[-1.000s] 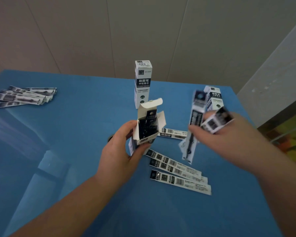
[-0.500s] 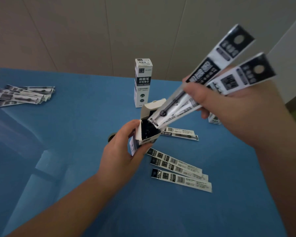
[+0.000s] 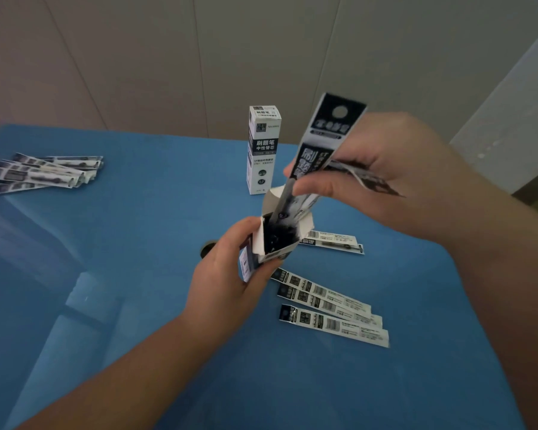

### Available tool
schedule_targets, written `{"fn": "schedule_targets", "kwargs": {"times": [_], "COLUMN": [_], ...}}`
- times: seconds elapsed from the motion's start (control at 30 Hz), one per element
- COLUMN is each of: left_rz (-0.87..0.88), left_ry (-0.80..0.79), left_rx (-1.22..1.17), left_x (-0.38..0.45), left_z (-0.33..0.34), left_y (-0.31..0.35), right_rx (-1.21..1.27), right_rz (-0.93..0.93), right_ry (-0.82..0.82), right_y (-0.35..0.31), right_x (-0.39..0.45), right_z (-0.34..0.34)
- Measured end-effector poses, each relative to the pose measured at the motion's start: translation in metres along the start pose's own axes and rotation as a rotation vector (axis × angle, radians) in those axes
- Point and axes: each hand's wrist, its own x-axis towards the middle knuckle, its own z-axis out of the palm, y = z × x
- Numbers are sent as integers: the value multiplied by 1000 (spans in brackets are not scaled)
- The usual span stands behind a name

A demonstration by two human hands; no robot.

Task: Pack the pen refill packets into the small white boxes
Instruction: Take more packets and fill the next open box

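My left hand [image 3: 227, 274] grips an open small white box [image 3: 278, 240] above the blue table, flaps up, dark packets inside. My right hand [image 3: 385, 181] pinches pen refill packets [image 3: 326, 141] that stand nearly upright, their lower ends inside the box mouth. One more packet [image 3: 370, 181] bends sideways under the fingers of that hand. A shut white box [image 3: 263, 150] stands upright behind. Three loose packets [image 3: 330, 308] lie flat on the table to the right of the held box, and another packet [image 3: 333, 242] lies just behind it.
A pile of several refill packets [image 3: 41, 173] lies at the far left of the blue table [image 3: 137, 243]. A small dark round thing [image 3: 207, 248] peeks out behind my left hand. A beige wall rises behind the table; the table's right edge runs near my right forearm.
My right hand has swung the packets from a slant to nearly upright and pushed their lower ends down into the box. The left hand holds the box in the same place.
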Motion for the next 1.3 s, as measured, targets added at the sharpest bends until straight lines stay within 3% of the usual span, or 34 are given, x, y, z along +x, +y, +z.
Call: {"fn": "schedule_targets", "kwargs": {"times": [0.33, 0.47, 0.6, 0.7, 0.87, 1.1, 1.3], "left_rz": [9, -11, -15, -16, -43, -51, -43], "left_ry": [-1, 21, 19, 8, 4, -3, -5], "left_rx": [-8, 6, -8, -1, -15, -19, -14], "left_x": [0, 1, 3, 2, 1, 1, 0], "left_z": [1, 1, -1, 1, 2, 2, 2], "left_y": [-1, -1, -1, -2, -1, -1, 2], "right_rx": [43, 64, 216, 137, -185, -305, -354], "right_rz": [63, 138, 254, 287, 409, 380, 391], "right_ry": [-174, -136, 5, 0, -228, -248, -425], "right_y": [5, 7, 4, 1, -10, -28, -36], "right_x": [1, 1, 0, 0, 7, 10, 22], "right_z": [47, 53, 47, 50, 61, 43, 47]}}
